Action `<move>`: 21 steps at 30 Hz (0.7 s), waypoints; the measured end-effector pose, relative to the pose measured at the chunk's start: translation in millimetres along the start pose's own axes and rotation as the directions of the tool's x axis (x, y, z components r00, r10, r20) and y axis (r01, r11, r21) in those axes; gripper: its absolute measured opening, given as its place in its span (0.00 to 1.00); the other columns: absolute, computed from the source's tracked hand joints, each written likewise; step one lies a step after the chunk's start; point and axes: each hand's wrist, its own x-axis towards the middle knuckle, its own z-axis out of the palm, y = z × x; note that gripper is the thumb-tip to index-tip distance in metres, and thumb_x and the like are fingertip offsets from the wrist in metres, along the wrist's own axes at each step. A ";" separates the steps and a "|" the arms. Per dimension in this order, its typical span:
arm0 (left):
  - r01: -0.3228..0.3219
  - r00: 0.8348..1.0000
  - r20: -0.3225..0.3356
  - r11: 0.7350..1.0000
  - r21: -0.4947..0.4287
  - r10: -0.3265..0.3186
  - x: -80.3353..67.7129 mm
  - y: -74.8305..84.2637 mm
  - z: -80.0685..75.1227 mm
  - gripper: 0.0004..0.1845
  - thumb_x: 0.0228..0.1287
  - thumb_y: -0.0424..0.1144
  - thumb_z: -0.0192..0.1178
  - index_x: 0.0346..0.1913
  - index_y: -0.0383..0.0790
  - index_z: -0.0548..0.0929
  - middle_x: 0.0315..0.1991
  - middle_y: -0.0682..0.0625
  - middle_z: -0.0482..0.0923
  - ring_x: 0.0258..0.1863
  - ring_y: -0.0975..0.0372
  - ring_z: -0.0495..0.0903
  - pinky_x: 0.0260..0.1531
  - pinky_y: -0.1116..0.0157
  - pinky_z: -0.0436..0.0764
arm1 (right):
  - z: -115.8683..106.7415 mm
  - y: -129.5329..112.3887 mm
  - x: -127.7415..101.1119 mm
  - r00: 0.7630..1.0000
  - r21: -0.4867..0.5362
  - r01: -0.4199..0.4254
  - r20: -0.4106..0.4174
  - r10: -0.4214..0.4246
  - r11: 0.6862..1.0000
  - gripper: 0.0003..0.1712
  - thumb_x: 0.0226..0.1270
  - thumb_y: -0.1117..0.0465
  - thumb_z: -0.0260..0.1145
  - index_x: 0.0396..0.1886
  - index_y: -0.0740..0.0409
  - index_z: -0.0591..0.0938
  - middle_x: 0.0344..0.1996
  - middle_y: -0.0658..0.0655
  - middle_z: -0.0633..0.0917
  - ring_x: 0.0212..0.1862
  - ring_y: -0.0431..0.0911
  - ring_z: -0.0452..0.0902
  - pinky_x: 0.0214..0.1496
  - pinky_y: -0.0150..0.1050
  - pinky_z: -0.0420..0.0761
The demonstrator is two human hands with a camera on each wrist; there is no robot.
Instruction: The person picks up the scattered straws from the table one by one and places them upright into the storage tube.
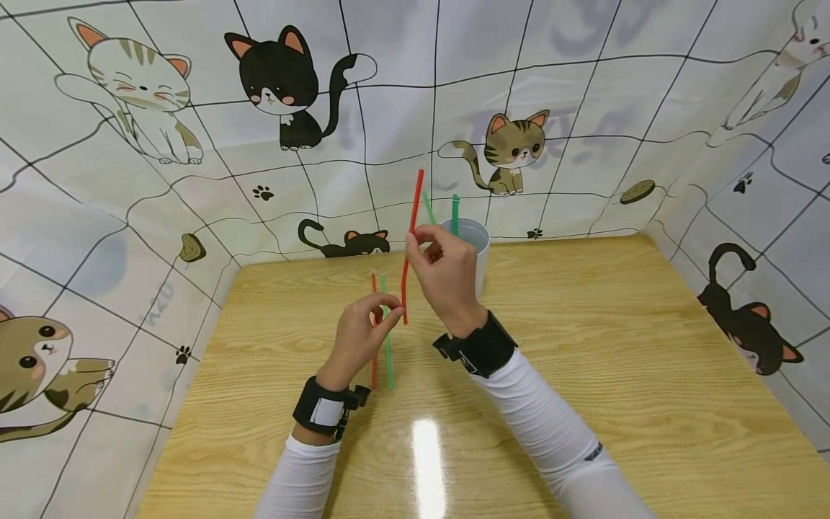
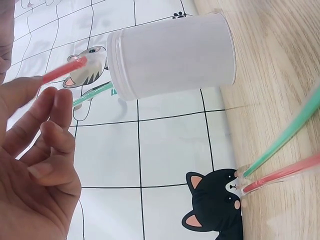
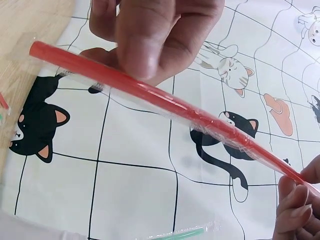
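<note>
1. A red straw (image 1: 411,238) in a clear wrapper stands nearly upright at the middle of the head view, above the table; in the right wrist view it runs from the upper left down to the lower right.
2. The right hand (image 1: 446,277) pinches this straw between thumb and curled fingertips, a little above its middle.
3. The left hand (image 1: 360,333), just below and to the left, has its fingers curled round two more wrapped straws, one red (image 1: 374,364) and one green (image 1: 388,360), and its fingertips meet the lower end of the raised straw.
4. Just behind the right hand stands a white cup (image 1: 478,249) with green straws (image 1: 455,213) sticking out of it.
5. The wooden table (image 1: 616,360) lies under all this.
6. A cloth printed with cartoon cats (image 1: 279,79) walls in the table at the back and on both sides.
</note>
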 end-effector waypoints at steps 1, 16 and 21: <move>0.002 1.000 0.003 1.000 -0.001 -0.002 0.0 0.0 0.0 0.07 0.69 0.40 0.66 0.42 0.41 0.87 0.36 0.49 0.87 0.23 0.65 0.70 0.23 0.71 0.63 | -0.2 0.1 0.0 1.000 -0.001 0.002 -0.004 -0.002 1.000 0.06 0.69 0.68 0.65 0.38 0.69 0.85 0.28 0.64 0.87 0.20 0.47 0.78 0.27 0.32 0.75; 0.021 1.000 0.008 1.000 0.008 -0.021 3.7 3.7 0.2 0.07 0.68 0.39 0.66 0.43 0.40 0.87 0.36 0.48 0.87 0.23 0.65 0.70 0.21 0.71 0.61 | -5.8 -2.2 0.0 0.999 0.007 0.010 -0.041 -0.010 1.000 0.06 0.68 0.68 0.66 0.36 0.69 0.85 0.26 0.62 0.88 0.20 0.47 0.78 0.28 0.31 0.75; -0.007 1.000 -0.030 1.000 0.009 0.007 9.0 2.2 0.8 0.07 0.68 0.38 0.66 0.43 0.38 0.87 0.33 0.47 0.86 0.22 0.63 0.70 0.21 0.71 0.61 | -12.5 -5.8 2.0 0.999 0.008 0.006 -0.045 -0.006 1.000 0.06 0.67 0.68 0.67 0.36 0.70 0.85 0.26 0.63 0.89 0.19 0.47 0.78 0.28 0.28 0.75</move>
